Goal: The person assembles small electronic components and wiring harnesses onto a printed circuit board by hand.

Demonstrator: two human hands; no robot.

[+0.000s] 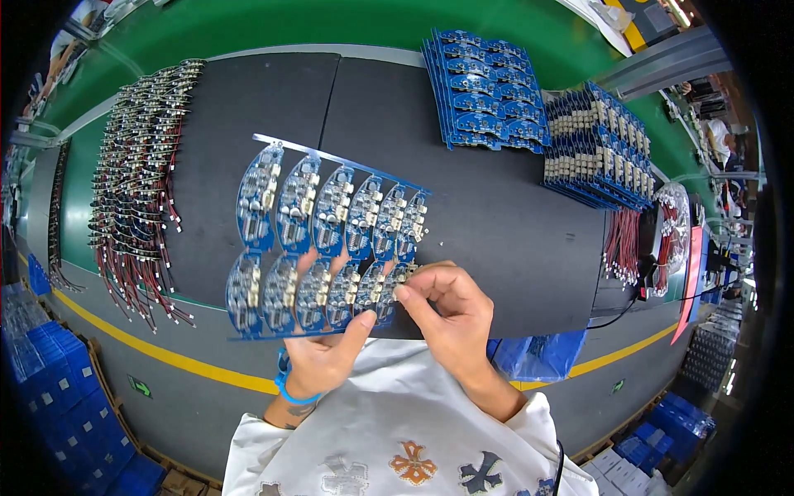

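Note:
A blue circuit board panel (328,215), with two rows of curved boards carrying small components, is held tilted above the dark table. My left hand (331,360) supports it from beneath at the near edge, its thumb on top and its other fingers seen through the gaps. At the panel's near right end, my right hand (451,310) is closed, thumb and index finger pinching the edge of the last board. Whether a small part also sits between those fingertips is hidden. A blue band (285,380) circles my left wrist.
Rows of small boards with red and black wires (141,165) lie at the left. Stacked blue panels (488,91) and panels with pale connectors (600,149) stand at the far right. Beside them hang wire bundles (624,244). Tiny bits lie on the black mat (513,240).

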